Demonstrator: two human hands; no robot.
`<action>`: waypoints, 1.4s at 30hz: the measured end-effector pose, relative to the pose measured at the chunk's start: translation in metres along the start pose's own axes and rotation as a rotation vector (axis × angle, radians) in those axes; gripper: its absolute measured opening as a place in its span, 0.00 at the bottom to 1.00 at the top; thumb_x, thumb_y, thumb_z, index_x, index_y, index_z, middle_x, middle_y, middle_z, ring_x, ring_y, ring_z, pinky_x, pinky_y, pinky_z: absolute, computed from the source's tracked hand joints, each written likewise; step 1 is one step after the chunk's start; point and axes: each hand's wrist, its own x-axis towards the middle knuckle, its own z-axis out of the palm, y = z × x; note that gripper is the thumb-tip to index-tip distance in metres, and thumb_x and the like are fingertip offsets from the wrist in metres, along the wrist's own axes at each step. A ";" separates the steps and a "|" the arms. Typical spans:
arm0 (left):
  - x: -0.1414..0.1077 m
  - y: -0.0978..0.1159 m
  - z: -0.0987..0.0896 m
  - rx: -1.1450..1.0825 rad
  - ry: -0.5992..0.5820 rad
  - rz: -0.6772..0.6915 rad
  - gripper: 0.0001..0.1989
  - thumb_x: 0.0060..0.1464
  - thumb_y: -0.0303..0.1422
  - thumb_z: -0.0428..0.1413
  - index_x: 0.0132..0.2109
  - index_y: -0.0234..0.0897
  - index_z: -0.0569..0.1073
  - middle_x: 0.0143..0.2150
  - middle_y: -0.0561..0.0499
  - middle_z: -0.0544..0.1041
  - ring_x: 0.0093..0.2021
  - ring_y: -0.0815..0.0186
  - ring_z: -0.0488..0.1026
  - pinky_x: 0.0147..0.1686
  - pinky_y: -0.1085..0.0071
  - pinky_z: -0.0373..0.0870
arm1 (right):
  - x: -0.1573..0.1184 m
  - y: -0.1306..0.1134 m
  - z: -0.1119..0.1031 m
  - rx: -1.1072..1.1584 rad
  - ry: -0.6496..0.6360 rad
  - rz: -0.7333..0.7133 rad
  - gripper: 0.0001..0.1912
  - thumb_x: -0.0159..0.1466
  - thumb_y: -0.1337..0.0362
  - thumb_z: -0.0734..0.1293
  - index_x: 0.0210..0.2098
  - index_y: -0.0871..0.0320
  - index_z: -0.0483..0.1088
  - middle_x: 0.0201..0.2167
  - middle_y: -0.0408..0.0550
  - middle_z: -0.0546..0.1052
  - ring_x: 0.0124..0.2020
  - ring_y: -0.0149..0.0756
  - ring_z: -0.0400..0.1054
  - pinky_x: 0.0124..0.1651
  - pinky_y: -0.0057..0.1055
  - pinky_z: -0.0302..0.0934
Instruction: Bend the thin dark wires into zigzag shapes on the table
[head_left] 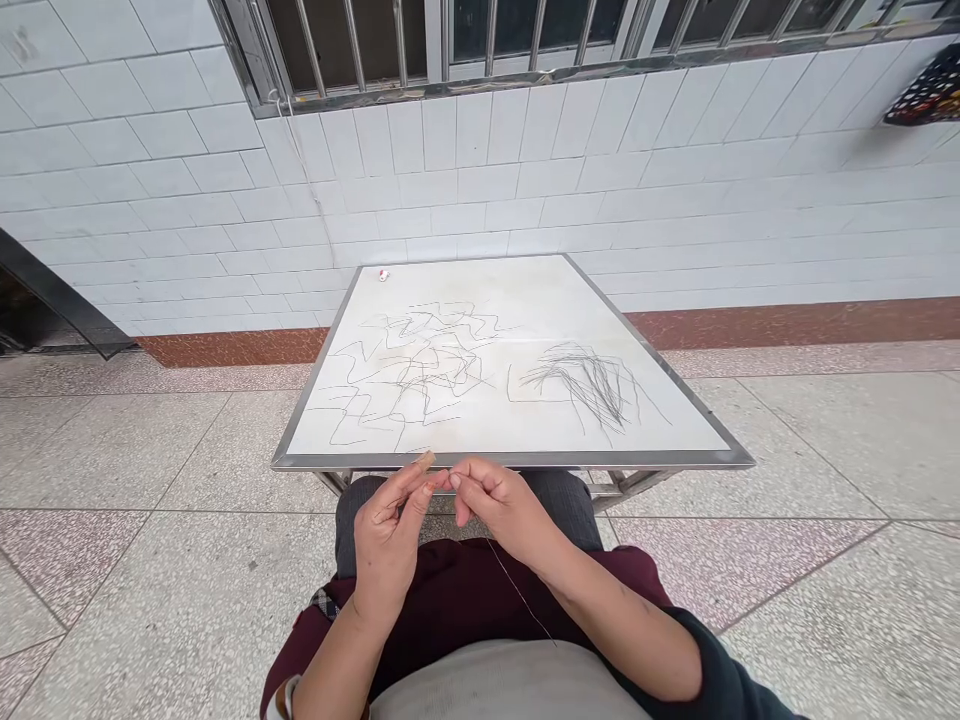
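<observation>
My left hand [390, 520] and my right hand [499, 500] meet at their fingertips just in front of the table's near edge. Both are closed in a pinch, with what looks like one thin wire [517, 588] between them. Its loose length hangs below my right hand and runs down to my lap. The part between the fingertips is too fine to make out. Tan covers wrap some of my left fingertips. On the white table [480, 283] lies a loose spread of kinked thin wires [427, 370] at the left. Straighter wires [596, 385] form a bunched pile at the right.
The table has a grey metal rim [517, 460] and stands close to a white tiled wall [465, 190]. A small red and white object [384, 275] sits at its far left corner. My legs reach under the near edge. A barred window [487, 40] is above.
</observation>
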 end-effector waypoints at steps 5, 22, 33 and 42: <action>0.000 -0.002 -0.001 -0.024 -0.004 -0.019 0.17 0.54 0.35 0.57 0.51 0.39 0.72 0.41 0.48 0.80 0.44 0.61 0.76 0.50 0.63 0.69 | 0.003 0.004 0.001 -0.023 -0.025 0.000 0.11 0.65 0.57 0.59 0.31 0.54 0.67 0.18 0.39 0.72 0.22 0.30 0.61 0.30 0.28 0.54; 0.002 -0.004 -0.001 -0.181 0.083 -0.085 0.18 0.51 0.34 0.60 0.50 0.38 0.73 0.44 0.46 0.79 0.43 0.63 0.75 0.45 0.66 0.70 | -0.003 0.009 0.005 0.234 -0.124 0.047 0.14 0.64 0.53 0.60 0.37 0.57 0.68 0.25 0.42 0.73 0.22 0.25 0.56 0.25 0.23 0.51; 0.006 -0.006 -0.002 -0.348 0.122 -0.165 0.19 0.45 0.29 0.63 0.47 0.37 0.75 0.32 0.52 0.77 0.34 0.71 0.73 0.37 0.75 0.69 | -0.005 0.014 0.011 0.240 -0.198 0.055 0.13 0.64 0.54 0.61 0.35 0.59 0.68 0.26 0.43 0.73 0.24 0.26 0.59 0.26 0.24 0.53; 0.007 -0.001 -0.007 -0.444 0.131 -0.203 0.19 0.44 0.28 0.64 0.47 0.36 0.74 0.32 0.53 0.75 0.32 0.71 0.72 0.33 0.75 0.69 | -0.009 0.017 0.014 0.139 -0.219 0.028 0.12 0.65 0.56 0.61 0.33 0.57 0.67 0.22 0.40 0.71 0.23 0.26 0.60 0.28 0.24 0.54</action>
